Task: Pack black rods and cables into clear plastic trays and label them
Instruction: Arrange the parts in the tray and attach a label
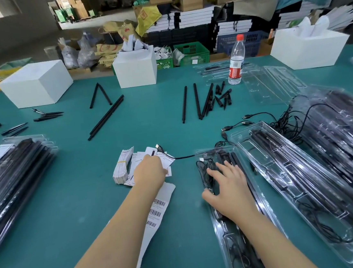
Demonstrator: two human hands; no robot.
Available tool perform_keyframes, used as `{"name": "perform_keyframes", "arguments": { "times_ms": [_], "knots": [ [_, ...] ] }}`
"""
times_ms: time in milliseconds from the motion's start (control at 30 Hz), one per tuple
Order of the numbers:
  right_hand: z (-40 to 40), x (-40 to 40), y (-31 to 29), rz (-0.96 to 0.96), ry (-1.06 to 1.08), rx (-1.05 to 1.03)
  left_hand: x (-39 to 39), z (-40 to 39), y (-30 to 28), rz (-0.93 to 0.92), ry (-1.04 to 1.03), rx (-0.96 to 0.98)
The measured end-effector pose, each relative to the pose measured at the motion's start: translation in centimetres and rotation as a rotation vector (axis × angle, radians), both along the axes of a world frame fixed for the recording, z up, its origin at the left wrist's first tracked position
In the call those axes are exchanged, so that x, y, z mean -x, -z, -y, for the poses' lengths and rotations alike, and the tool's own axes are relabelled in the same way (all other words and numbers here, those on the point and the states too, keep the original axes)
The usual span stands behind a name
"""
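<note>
A clear plastic tray (pixel 270 217) with black rods and a coiled cable lies in front of me at the right. My right hand (pixel 227 185) rests on it with spread fingers, pressing the cable and rods. My left hand (pixel 150 171) reaches onto a pile of white label cards (pixel 124 166), its fingertips hidden. A strip of barcode stickers (pixel 157 212) lies under my left forearm. A loose black cable (pixel 179 156) runs from the cards to the tray. Loose black rods (pixel 196 102) lie farther back.
A second filled tray (pixel 291 166) lies right of mine, with stacks of packed trays at far right (pixel 342 132) and far left (pixel 15 175). Tangled cables (pixel 287 122), empty trays (pixel 273 82), a water bottle (pixel 236 62) and white boxes (pixel 36 84) stand behind on the green table.
</note>
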State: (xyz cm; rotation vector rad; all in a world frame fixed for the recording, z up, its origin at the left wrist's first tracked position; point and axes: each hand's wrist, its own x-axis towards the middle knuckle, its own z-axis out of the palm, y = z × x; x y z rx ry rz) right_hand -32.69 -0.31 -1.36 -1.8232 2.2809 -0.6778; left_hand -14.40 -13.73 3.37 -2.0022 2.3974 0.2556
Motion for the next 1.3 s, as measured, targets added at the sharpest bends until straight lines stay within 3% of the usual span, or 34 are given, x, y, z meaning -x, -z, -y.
{"name": "perform_keyframes", "arguments": {
  "times_ms": [167, 367, 500, 633, 767, 833, 900, 1000, 1067, 1100, 1167, 1300],
  "knots": [
    [0.1, 0.0, 0.1, -0.010, 0.008, 0.001, 0.3, 0.3, -0.2, -0.099, -0.032, 0.009],
    [0.1, 0.0, 0.0, -0.015, 0.009, -0.002, 0.4, 0.6, -0.6, -0.183, -0.082, 0.195],
    [0.1, 0.1, 0.1, -0.010, 0.004, -0.006, 0.4, 0.8, -1.4, 0.030, -0.010, 0.165],
    [0.0, 0.0, -0.1, 0.004, 0.001, -0.005, 0.2, 0.7, -2.4, 0.239, 0.099, 0.308],
    [0.0, 0.0, -0.2, -0.010, -0.011, -0.027, 0.4, 0.2, -3.7, 0.234, 0.110, 0.360],
    [-0.1, 0.0, -0.3, -0.030, -0.015, -0.034, 0.5, 0.1, -4.1, 0.098, 0.064, 0.389],
    [-0.1, -0.1, -0.4, -0.043, -0.016, -0.037, 0.8, -0.1, -4.4, -0.275, -0.038, 0.361],
    [-0.1, -0.1, -0.4, -0.041, -0.013, -0.036, 2.7, -0.8, -4.4, -1.002, -0.297, -0.047],
    [-0.2, -0.1, -0.4, -0.039, -0.007, -0.029, 4.1, -1.6, -3.9, -1.348, -0.412, -0.396],
    [-0.2, -0.2, -0.5, -0.040, -0.004, -0.026, 4.5, -2.2, -3.4, -1.442, -0.419, -0.530],
    [-0.1, -0.2, -0.5, -0.042, 0.002, -0.020, 5.4, -3.2, -2.2, -1.448, -0.362, -0.676],
    [-0.1, -0.3, -0.5, -0.051, 0.006, -0.022, 6.7, -4.5, 0.3, -1.322, -0.374, -0.659]
  ]
}}
